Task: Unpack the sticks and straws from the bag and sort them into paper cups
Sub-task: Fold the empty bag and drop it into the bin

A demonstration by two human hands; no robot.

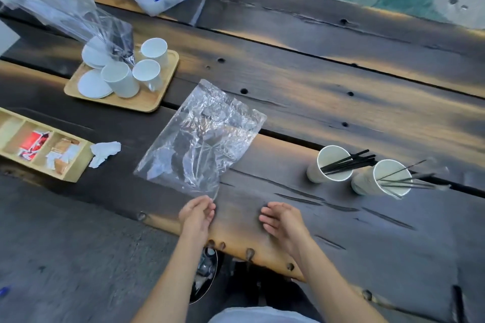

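The left hand (197,214) is pinching the near corner of the empty clear bag (202,136) between its fingers (208,204), the right hand (279,219) is hovering beside with fingers loosely apart, holding nothing, so the bag should be slid aside slowly, away from the two filled paper cups (332,164) standing well to the right of the fingers on the tabletop (301,92).

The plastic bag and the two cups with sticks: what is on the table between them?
Nothing: in the head view, only bare dark wood lies between the plastic bag and the cups.

Left hand (197,214) pinches the bag (202,136) by its near corner; right hand (280,220) hovers beside it, fingers loosely curled, grip empty.
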